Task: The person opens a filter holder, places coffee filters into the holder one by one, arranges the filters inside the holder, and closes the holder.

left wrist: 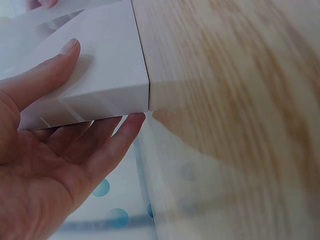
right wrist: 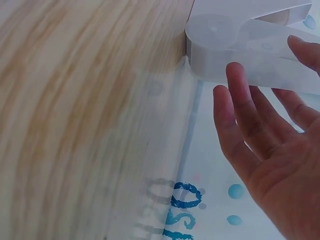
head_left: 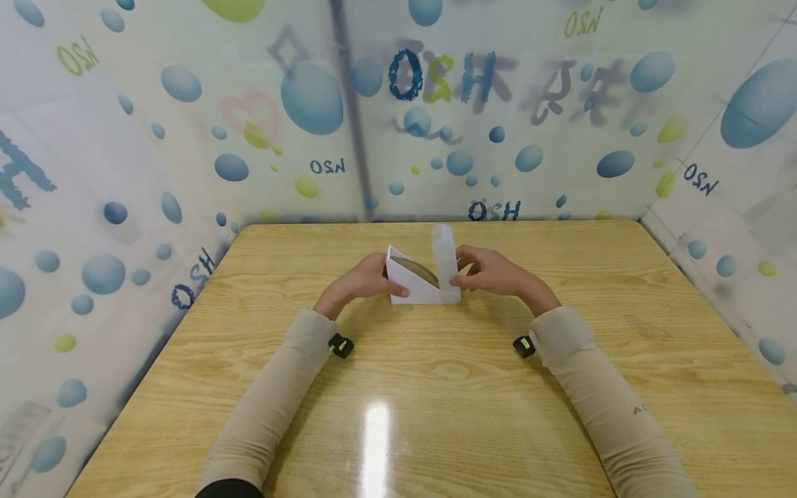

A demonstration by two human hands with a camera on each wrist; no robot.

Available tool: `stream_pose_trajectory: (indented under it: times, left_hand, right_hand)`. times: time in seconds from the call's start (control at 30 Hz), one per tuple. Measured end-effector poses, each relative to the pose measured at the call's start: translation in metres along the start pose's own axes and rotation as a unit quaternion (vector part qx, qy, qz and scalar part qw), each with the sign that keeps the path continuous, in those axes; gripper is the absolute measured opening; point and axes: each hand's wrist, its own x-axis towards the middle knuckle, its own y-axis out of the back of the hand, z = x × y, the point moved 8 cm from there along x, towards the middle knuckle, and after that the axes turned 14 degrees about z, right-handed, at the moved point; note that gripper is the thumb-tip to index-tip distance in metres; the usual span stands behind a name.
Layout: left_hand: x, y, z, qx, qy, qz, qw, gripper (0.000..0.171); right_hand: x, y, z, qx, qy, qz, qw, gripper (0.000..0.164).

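A white cardboard holder with a slanted top (head_left: 414, 289) stands on the table, and a brown inside shows along its sloping opening. My left hand (head_left: 371, 277) grips its left, taller end. In the left wrist view the thumb lies on the holder's broad face (left wrist: 102, 55) and the fingers lie behind its end. A tall, translucent white plastic piece with rounded ends (head_left: 444, 252) stands upright at the holder's right, lower end. My right hand (head_left: 492, 271) holds it between thumb and fingers. In the right wrist view its round end (right wrist: 212, 35) sits against the holder.
The wooden table (head_left: 423, 387) spreads out toward me and to both sides. Behind its far edge hangs a patterned curtain (head_left: 386, 138) with blue and green dots, and similar sheets flank the left and right. A black strapped device (head_left: 340, 345) sits at the left wrist.
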Motion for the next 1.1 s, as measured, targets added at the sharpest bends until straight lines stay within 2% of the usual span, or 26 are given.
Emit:
stream_pose_trajectory:
  times: [0.9,1.1]
  left_hand:
    - [0.0007,0.0001,0.0011,-0.008,-0.006,-0.002,0.9999,0.041]
    - [0.0002,0.0004,0.0009,-0.008,-0.006,-0.002,1.0,0.042]
  right_hand:
    - [0.0008,-0.0067,0.0049,-0.012,-0.012,-0.011,1.0,0.04]
    - [0.0023,-0.0081,0.005,-0.011,0.0,-0.013,1.0,0.038]
